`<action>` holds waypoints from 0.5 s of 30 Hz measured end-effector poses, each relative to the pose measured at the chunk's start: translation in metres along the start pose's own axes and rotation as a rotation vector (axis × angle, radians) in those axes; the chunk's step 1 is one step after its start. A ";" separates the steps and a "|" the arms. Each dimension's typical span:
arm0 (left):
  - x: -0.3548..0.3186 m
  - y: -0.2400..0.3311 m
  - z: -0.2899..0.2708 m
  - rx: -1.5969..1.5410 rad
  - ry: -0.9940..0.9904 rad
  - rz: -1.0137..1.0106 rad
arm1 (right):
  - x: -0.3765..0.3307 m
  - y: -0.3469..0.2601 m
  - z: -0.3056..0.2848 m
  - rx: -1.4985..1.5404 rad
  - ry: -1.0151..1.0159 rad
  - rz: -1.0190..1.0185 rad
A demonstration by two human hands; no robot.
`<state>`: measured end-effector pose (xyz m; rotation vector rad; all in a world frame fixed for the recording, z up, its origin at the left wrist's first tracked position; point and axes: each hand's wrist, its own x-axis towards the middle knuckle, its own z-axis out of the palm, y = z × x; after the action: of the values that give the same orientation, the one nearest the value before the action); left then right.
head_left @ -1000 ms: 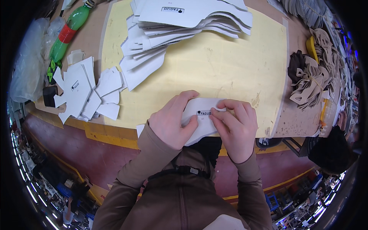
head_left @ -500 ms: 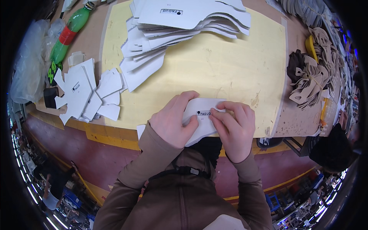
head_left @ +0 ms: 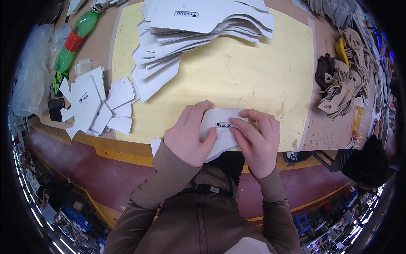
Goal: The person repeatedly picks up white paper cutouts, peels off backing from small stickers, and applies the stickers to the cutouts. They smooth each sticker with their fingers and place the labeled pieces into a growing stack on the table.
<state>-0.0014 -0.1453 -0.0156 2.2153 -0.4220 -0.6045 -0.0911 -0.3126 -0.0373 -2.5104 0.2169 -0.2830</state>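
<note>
A white cut piece [head_left: 222, 139] with a small printed black label is held at the near edge of the table, between my two hands. My left hand [head_left: 190, 135] grips its left side, thumb on top and fingers at the far edge. At its right side, my right hand [head_left: 260, 137] pinches the piece, with thumb and forefinger close to the label's right end. The undersides of the piece and some fingertips are hidden. Beyond the hands lies a fanned stack of similar white pieces [head_left: 198, 21]. More loose white pieces [head_left: 91, 101] lie in a pile at the left.
A yellow sheet [head_left: 237, 76] covers the table's middle. At left stand a green bottle [head_left: 82, 29] with a red label and a clear plastic bag [head_left: 34, 76]. Bundled beige cut pieces [head_left: 342, 89] lie at right beside a dark bunched cloth [head_left: 325, 74]. A dark-haired person [head_left: 368, 163] is at far right.
My right thumb and forefinger have shifted slightly left, off the label's end, uncovering a little more of it. Both hands still hold the white piece in nearly the same place.
</note>
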 end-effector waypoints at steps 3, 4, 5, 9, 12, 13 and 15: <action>0.000 -0.001 0.002 0.013 0.021 0.029 | 0.000 0.000 0.000 0.010 0.002 0.007; 0.001 -0.001 0.003 0.006 0.035 0.034 | 0.000 0.000 0.000 0.014 0.000 0.010; 0.001 -0.001 0.003 -0.004 0.045 0.034 | -0.001 0.000 0.000 0.021 0.000 0.016; 0.000 -0.001 0.005 -0.035 0.056 0.000 | -0.002 0.000 0.000 0.016 -0.009 0.021; -0.001 -0.001 0.005 0.019 0.086 0.026 | -0.003 0.001 0.000 0.033 -0.017 0.046; -0.001 -0.002 0.005 0.003 0.084 0.029 | -0.003 0.001 0.001 0.053 -0.004 0.085; 0.000 -0.003 0.005 -0.025 0.082 0.039 | -0.004 0.000 0.002 0.106 0.016 0.156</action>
<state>-0.0040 -0.1464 -0.0214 2.1941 -0.4122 -0.4933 -0.0940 -0.3110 -0.0397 -2.3719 0.3919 -0.2446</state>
